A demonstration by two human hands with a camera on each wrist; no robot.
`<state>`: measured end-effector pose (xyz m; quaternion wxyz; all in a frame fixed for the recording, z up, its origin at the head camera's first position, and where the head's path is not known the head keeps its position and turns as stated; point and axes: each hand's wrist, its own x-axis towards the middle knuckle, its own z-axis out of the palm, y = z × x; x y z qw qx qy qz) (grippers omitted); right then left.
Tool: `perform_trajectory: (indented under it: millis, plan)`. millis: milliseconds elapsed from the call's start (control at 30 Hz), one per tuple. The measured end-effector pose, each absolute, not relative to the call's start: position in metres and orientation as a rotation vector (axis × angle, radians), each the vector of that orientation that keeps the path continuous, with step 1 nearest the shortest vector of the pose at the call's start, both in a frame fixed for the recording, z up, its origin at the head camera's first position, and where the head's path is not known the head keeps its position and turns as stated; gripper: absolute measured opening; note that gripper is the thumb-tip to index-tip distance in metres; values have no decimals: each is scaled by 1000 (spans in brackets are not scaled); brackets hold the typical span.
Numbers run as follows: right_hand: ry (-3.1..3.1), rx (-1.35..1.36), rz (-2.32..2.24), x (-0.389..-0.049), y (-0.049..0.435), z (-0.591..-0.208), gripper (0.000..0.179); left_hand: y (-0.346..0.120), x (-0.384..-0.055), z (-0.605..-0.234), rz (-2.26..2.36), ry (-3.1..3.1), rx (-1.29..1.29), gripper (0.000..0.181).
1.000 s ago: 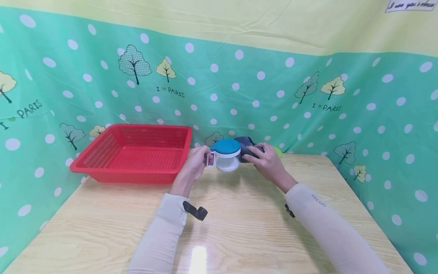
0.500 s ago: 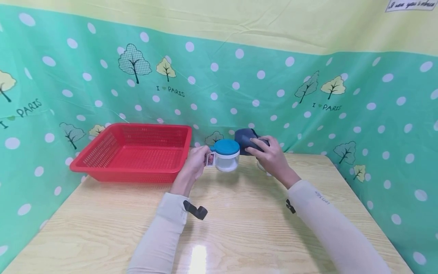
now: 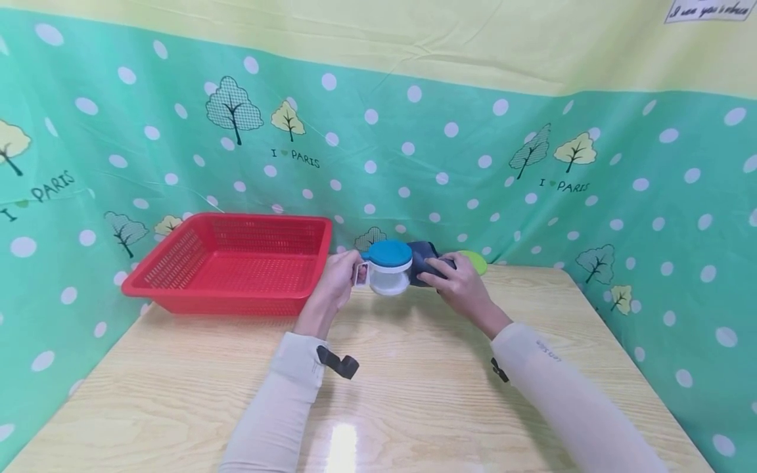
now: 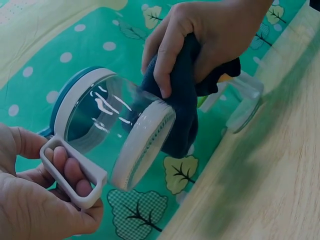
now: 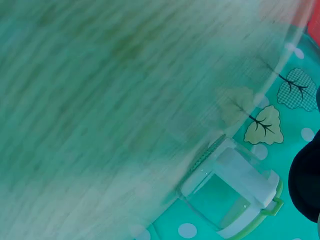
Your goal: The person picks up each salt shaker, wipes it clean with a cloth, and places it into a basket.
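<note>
My left hand point(image 3: 335, 281) grips the white handle point(image 4: 75, 175) of a clear jar point(image 3: 389, 282) with a blue lid point(image 3: 390, 253), its fingers passing through the loop. The jar is held up over the far part of the table. On its right side, my right hand point(image 3: 464, 282) holds a bunched dark blue cloth point(image 4: 175, 105) against the jar's far side near the white base. Behind the right hand stands a second clear jar with a green lid point(image 3: 475, 261); its white handle point(image 5: 245, 175) shows in the right wrist view. The right hand itself is hardly visible there.
A red plastic basket point(image 3: 225, 291) with perforated sides stands at the far left of the wooden table point(image 3: 408, 387), close to the left forearm. A green patterned curtain point(image 3: 367, 125) hangs behind and on both sides.
With the cloth, the right hand rose along the jar's side, then came back down. The green lid, hidden half a second ago, shows again. The left hand and its jar stay nearly still.
</note>
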<state>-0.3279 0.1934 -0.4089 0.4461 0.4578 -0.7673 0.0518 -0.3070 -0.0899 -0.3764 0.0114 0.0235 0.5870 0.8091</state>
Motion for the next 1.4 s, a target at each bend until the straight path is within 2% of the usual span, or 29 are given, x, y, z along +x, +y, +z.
perform_trajectory:
  millis: [500,700,1033,1400]
  plan:
    - [-1849,1081,142,-324,200,-380,48,-89,-311,-382,2565,1789,24,26]
    - [-1836,1076,145,-326,200,-389,51,-90,-311,-382,2565,1788,19,26]
    - [-1879,1148,135,-320,198,-415,43,-91,-311,-382,2553,1825,-19,26]
    - [-1879,1114,120,-311,201,-394,43,-89,-313,-385,2577,1767,-16,20]
